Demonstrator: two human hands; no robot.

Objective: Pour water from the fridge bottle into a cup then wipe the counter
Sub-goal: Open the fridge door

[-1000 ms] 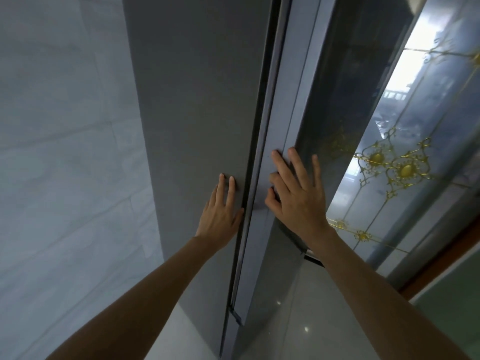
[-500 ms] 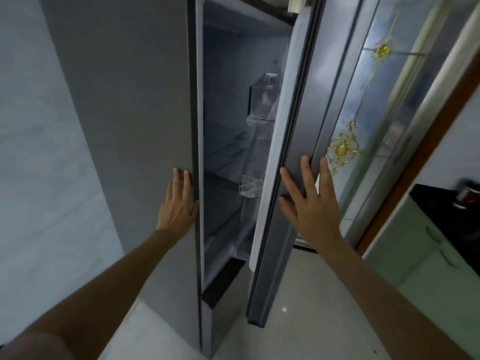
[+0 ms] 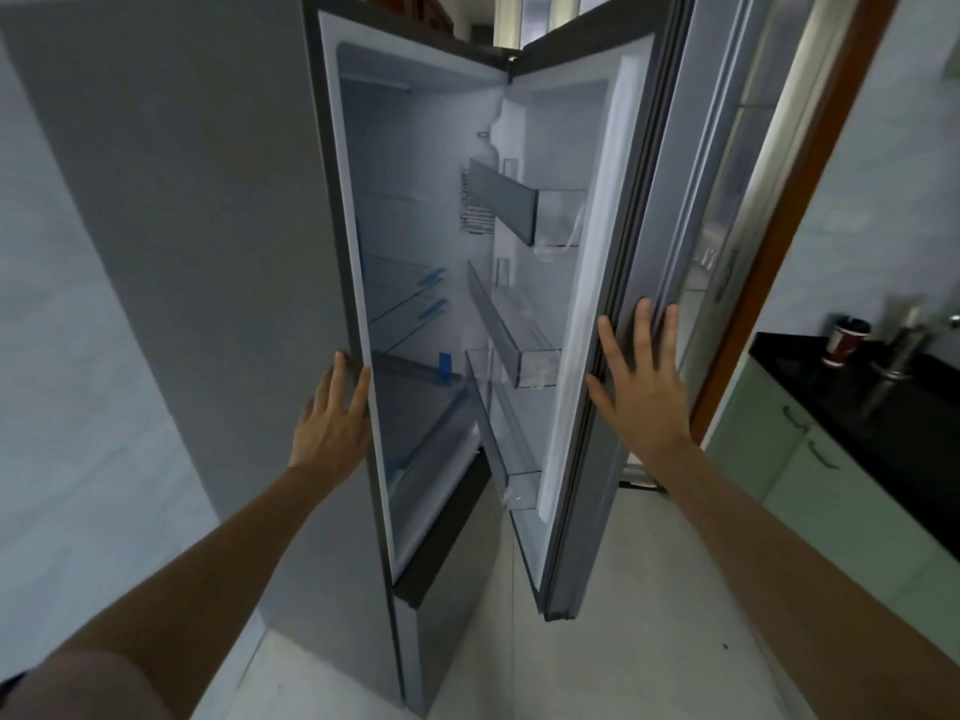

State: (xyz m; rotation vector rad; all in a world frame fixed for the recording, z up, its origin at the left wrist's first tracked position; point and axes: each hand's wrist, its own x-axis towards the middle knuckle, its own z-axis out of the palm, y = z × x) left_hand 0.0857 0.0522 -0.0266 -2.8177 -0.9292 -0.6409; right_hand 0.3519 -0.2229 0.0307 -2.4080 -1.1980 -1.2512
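Fridge (image 3: 218,283) door (image 3: 597,304) stands wide open. Left hand (image 3: 327,423) flat w/ straight fingers on fridge's front edge; right hand (image 3: 641,392) flat, fingers spread, on door's outer edge. Bottle (image 3: 488,148) upright in top door shelf (image 3: 506,207). Cup (image 3: 844,343) on black worktop (image 3: 883,407), far right, by tap (image 3: 896,356).

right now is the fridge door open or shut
Open. The fridge door stands swung well out, showing its inner racks and the shelves inside; the right hand lies flat on its edge.
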